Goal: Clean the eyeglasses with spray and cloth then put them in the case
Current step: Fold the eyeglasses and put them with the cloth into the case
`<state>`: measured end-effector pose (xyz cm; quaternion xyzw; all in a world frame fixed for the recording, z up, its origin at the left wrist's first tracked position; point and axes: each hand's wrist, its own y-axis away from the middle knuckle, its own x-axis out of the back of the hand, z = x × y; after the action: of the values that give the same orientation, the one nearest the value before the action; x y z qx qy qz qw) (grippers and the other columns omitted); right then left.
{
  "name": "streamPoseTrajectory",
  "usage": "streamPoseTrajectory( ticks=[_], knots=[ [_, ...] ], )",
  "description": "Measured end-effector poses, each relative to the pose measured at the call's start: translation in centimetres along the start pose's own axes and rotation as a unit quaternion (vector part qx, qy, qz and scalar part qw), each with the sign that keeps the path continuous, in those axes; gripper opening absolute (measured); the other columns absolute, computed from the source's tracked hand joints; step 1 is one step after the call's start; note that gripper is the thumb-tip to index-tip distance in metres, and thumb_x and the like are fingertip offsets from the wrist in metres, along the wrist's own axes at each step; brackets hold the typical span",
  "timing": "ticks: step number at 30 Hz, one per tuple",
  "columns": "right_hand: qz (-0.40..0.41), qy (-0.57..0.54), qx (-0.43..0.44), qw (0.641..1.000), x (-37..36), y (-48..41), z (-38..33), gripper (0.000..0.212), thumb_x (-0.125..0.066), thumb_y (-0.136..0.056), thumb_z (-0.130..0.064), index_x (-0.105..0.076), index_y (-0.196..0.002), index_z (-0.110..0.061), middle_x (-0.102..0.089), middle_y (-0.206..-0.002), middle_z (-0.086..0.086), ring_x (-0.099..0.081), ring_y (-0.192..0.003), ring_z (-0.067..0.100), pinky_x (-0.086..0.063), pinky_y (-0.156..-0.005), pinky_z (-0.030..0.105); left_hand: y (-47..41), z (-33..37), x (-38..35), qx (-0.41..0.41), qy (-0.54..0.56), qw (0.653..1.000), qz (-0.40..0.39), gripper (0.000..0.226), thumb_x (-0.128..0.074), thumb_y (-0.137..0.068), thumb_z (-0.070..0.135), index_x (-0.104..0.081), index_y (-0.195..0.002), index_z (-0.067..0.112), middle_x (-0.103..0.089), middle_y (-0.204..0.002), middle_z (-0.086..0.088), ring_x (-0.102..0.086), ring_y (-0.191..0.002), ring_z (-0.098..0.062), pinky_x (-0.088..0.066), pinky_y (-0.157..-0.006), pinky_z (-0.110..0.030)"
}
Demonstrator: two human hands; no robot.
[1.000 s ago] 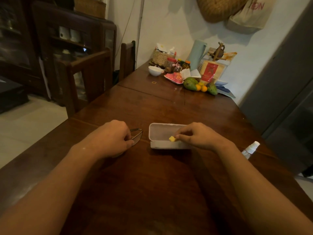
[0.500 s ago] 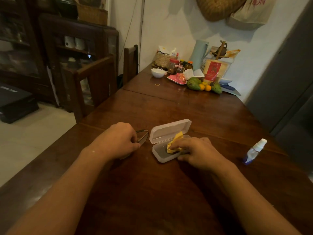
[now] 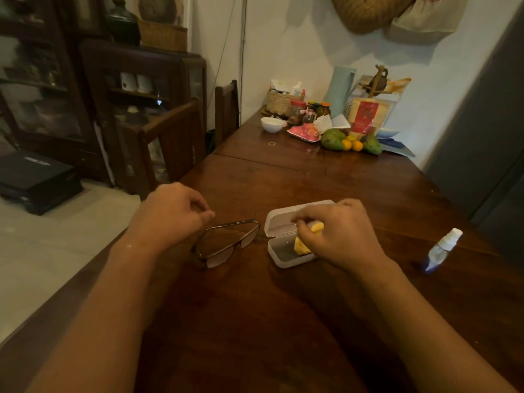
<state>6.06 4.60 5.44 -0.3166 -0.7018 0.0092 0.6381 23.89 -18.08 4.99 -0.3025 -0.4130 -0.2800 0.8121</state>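
Observation:
Dark-framed eyeglasses (image 3: 226,241) lie folded on the brown wooden table (image 3: 255,321). My left hand (image 3: 173,217) hovers just above and left of them, fingers loosely curled, holding nothing. To the right stands a white plastic case (image 3: 279,258) with its lid tipped back. My right hand (image 3: 337,234) is over the case, pinching a crumpled yellow cloth (image 3: 304,242) that hangs into it. A small spray bottle (image 3: 442,248) with a white top lies on the table further right.
At the table's far end sit a white bowl (image 3: 271,124), jars, a woven basket, a red packet and green and orange fruit (image 3: 350,141). Wooden chairs (image 3: 170,143) stand along the left edge. A dark cabinet fills the left wall.
The case lid went from closed to open. My right hand has lifted the yellow cloth partly out of it. My left hand has let go of the eyeglasses, which now lie uncovered.

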Motion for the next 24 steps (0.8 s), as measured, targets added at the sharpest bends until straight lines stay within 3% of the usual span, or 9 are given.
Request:
streamPoseTrajectory(
  ticks=[3,7,9,14,20,24],
  knots=[
    [-0.043,-0.002,0.081,0.996,-0.1,-3.1,-3.0,0.020,-0.055,-0.098,-0.036,-0.069,-0.111,-0.041,-0.072,-0.098,-0.020,-0.058,-0.083,-0.002,-0.026,-0.089,0.031,-0.2,-1.2,0.3,0.062,-0.038,0.997,-0.014,0.022,-0.078,-0.073,0.050,-0.071,-0.064,0.031,-0.069,-0.074,0.008,-0.065,-0.078,-0.015,-0.059,-0.073,-0.038],
    [-0.109,0.039,0.159,0.980,-2.2,-7.5,-6.4,0.024,-0.057,-0.096,-0.031,-0.070,-0.115,-0.039,-0.073,-0.104,-0.016,-0.064,-0.096,0.005,-0.031,-0.099,0.039,-0.1,-1.9,-0.1,0.113,-0.038,0.990,-0.074,0.047,-0.078,-0.061,0.063,-0.067,-0.046,0.019,-0.062,-0.048,0.004,-0.064,-0.058,-0.017,-0.045,-0.052,-0.029],
    [-0.157,0.071,0.172,0.970,-3.5,-9.1,-7.2,0.025,-0.061,-0.095,-0.035,-0.069,-0.118,-0.037,-0.069,-0.110,-0.016,-0.062,-0.105,0.007,-0.032,-0.100,0.043,0.0,-1.8,-0.4,0.130,-0.041,0.985,-0.102,0.049,-0.079,-0.061,0.060,-0.066,-0.046,0.015,-0.063,-0.045,0.002,-0.065,-0.055,-0.018,-0.052,-0.053,-0.034],
    [-0.294,0.147,0.145,0.933,-5.7,-10.9,-7.7,0.028,-0.071,-0.090,-0.038,-0.070,-0.118,-0.031,-0.065,-0.110,-0.009,-0.060,-0.110,0.017,-0.035,-0.102,0.053,-0.3,-2.0,-0.9,0.122,-0.043,0.984,-0.120,0.032,-0.073,-0.065,0.043,-0.068,-0.051,0.016,-0.068,-0.055,0.001,-0.068,-0.061,-0.019,-0.061,-0.065,-0.040],
    [-0.305,0.133,0.104,0.937,-6.5,-11.4,-7.5,0.028,-0.072,-0.092,-0.029,-0.071,-0.118,-0.020,-0.068,-0.116,0.003,-0.063,-0.106,0.025,-0.053,-0.087,0.042,-0.5,-2.5,-1.4,0.143,-0.049,0.984,-0.098,0.027,-0.072,-0.074,0.043,-0.061,-0.062,0.021,-0.065,-0.068,-0.002,-0.066,-0.068,-0.022,-0.057,-0.065,-0.039],
    [-0.307,0.118,0.052,0.943,-6.6,-11.9,-7.6,0.031,-0.074,-0.091,-0.026,-0.070,-0.119,-0.014,-0.068,-0.115,0.008,-0.064,-0.105,0.027,-0.056,-0.090,0.045,-0.3,-2.8,-1.3,0.157,-0.057,0.984,-0.059,0.027,-0.070,-0.077,0.040,-0.055,-0.063,0.021,-0.061,-0.071,-0.003,-0.063,-0.073,-0.026,-0.048,-0.063,-0.036]
  ],
)
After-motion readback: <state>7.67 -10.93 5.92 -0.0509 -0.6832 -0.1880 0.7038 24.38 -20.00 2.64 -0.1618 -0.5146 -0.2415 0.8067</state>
